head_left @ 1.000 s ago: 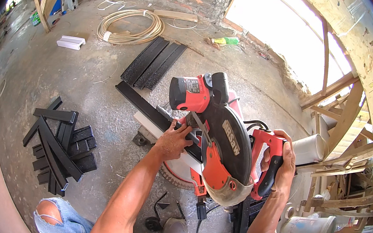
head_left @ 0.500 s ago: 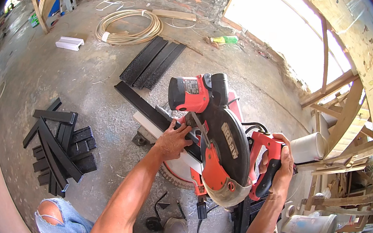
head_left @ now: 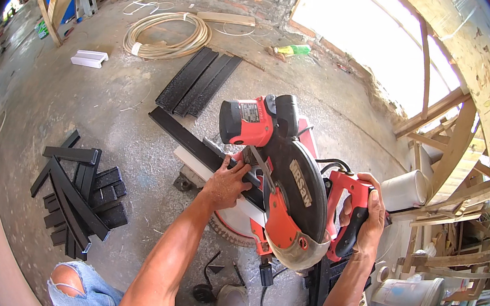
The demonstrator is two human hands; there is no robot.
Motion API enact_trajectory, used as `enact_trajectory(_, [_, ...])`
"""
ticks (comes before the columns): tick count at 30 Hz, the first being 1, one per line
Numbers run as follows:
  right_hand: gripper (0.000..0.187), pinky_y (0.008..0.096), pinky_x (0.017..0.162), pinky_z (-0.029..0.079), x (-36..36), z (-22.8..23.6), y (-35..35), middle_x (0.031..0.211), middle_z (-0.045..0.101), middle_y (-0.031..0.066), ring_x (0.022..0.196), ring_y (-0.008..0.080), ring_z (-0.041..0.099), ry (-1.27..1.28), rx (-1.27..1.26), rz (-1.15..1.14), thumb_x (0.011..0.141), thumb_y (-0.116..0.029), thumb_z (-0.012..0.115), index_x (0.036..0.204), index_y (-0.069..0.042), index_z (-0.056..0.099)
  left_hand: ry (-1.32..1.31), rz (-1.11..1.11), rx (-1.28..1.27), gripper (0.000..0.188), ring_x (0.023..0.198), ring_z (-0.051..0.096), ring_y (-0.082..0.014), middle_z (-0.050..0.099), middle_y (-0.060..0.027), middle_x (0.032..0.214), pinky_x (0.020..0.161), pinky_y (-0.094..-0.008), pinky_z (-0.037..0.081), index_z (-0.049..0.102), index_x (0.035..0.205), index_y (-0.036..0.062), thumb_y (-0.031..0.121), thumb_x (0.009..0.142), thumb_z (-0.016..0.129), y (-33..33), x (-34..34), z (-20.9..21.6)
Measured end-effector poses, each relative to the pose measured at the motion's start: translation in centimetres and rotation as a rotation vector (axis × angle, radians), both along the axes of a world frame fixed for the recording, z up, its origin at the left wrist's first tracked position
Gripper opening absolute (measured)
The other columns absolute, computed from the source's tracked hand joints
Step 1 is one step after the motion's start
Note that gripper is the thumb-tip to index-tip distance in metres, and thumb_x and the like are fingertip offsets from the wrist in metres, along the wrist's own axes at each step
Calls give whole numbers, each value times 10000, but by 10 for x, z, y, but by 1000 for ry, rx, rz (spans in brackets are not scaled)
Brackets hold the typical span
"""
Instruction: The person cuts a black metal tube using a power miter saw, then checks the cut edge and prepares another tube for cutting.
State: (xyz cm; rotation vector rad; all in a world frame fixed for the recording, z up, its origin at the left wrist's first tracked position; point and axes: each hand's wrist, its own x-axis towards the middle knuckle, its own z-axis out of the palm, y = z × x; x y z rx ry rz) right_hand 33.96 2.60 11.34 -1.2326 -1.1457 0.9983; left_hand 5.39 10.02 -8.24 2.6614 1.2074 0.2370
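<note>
A red and black miter saw [head_left: 296,183] stands on the floor in front of me, its round black guard over the blade. My right hand [head_left: 370,219] is wrapped round the saw's D-shaped handle [head_left: 350,222]. Across the saw's base lies a long black profile bar [head_left: 186,140], running under the saw head, with a white strip [head_left: 192,164] along its near side. My left hand [head_left: 228,184] presses on the bar beside the guard, fingers bent over it. The blade and the bar's far end are hidden beneath the saw head.
Cut black pieces [head_left: 81,189] lie piled at the left. Wider black panels [head_left: 199,81] rest beyond the saw, near a coiled hose [head_left: 168,35] and a green bottle [head_left: 293,50]. A white profile piece [head_left: 89,58] lies far left. White buckets [head_left: 406,298] and timber [head_left: 450,261] crowd the right.
The whole view has shifted very slightly. Both hands keep their places on the bar and the saw handle, and nothing else has visibly moved.
</note>
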Motion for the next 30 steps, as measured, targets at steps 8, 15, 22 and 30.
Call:
enact_trajectory(8, [512, 255, 474, 442, 3, -6, -7, 696, 607, 60, 525, 129, 562, 23, 13, 12, 1082, -445, 484, 1361, -22, 553, 11, -7, 4, 414, 1455, 371, -327, 466, -141, 1441, 1222, -689, 173, 786, 1136, 227, 253, 727, 845, 0, 0, -2])
enact_trajectory(15, [506, 245, 477, 449, 2, 3, -1, 693, 612, 48, 517, 119, 563, -28, 4, 25, 1084, -446, 477, 1343, -22, 571, 14, -14, 1, 397, 1463, 367, -325, 464, -126, 1428, 1225, -672, 188, 781, 1132, 221, 261, 741, 839, 1, 0, 0])
enact_trajectory(22, [460, 233, 463, 443, -9, 39, 28, 697, 623, 43, 504, 94, 551, -26, -79, 50, 1093, -423, 473, 1310, -36, 594, -18, -6, 49, 375, 1450, 388, -324, 467, -120, 1411, 1216, -679, 188, 777, 1101, 215, 273, 738, 849, 0, -1, -9])
enact_trajectory(30, [478, 236, 423, 448, -9, 40, 38, 674, 593, 49, 462, 97, 529, -21, -99, 54, 1082, -435, 499, 1321, -31, 593, -47, -24, 49, 381, 1453, 379, -320, 463, -126, 1422, 1215, -681, 193, 766, 1108, 195, 266, 743, 853, 1, -3, -14])
